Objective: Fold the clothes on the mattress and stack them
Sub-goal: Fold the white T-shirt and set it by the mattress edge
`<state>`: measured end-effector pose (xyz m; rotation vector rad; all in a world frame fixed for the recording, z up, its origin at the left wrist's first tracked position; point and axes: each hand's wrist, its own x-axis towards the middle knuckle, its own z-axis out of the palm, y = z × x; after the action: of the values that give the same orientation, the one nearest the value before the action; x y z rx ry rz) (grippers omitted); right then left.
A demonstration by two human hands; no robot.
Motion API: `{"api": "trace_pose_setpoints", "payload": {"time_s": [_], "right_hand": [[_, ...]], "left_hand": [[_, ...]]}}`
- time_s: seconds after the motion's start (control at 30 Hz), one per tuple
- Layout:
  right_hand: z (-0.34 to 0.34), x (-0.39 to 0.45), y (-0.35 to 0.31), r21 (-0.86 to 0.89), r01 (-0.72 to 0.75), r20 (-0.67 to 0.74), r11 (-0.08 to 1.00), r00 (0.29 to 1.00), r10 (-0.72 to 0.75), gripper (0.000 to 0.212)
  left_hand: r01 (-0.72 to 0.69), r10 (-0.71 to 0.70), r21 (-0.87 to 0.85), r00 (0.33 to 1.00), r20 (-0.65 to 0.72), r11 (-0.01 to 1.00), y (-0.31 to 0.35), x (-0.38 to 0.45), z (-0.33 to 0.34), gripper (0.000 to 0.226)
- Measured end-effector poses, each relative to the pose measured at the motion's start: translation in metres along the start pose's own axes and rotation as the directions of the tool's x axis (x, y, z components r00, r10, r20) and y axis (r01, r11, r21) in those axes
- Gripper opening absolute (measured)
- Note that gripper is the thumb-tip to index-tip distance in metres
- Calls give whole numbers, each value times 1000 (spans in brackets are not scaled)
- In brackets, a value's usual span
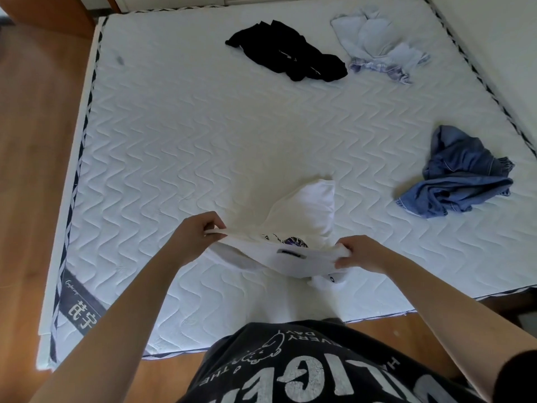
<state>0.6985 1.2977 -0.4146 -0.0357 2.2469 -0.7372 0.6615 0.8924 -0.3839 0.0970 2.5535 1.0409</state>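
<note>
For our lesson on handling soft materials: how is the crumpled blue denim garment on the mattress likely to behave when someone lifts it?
The blue denim garment lies in a bunched heap with deep folds, so it will probably hang floppy and unfurl when lifted. Denim looks thick here, so it is likely heavier than the white shirt. It should not slide easily on the quilted mattress.

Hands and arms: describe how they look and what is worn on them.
Both the left hand and the right hand are bare: no gloves, rings, watch or bracelet show. The forearms are bare too, with no sleeve in view on the left arm. The person wears a dark T-shirt with white print.
</note>
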Motion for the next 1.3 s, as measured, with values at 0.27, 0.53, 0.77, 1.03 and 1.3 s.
{"api": "trace_pose_setpoints", "payload": {"time_s": [0.27, 0.53, 0.77, 1.03, 1.3], "right_hand": [[-1, 17, 1, -133, -66, -272, 989, 962, 28, 33], [-20, 4, 0, 366, 47, -216, 929, 976, 36, 14], [-30, -7, -32, 519, 251, -362, 817, 930, -56, 17], [-39, -3, -54, 371, 359, -525, 856, 842, -125, 10], [-46, 5, -35, -91, 188, -522, 978, 827, -208, 29]], "left_hand": [[3, -6, 84, 999, 40, 996, -2, 1, 2, 17], [26, -26, 5, 999, 29, 1000, -13, 1, -7, 33], [-73, 69, -30, 991, -114, 997, -3, 6, -18, 15], [-23, 20, 101, 999, 32, 995, -8, 11, -22, 24], [-10, 26, 131, 992, -121, 991, -1, 12, -24, 22]]}}
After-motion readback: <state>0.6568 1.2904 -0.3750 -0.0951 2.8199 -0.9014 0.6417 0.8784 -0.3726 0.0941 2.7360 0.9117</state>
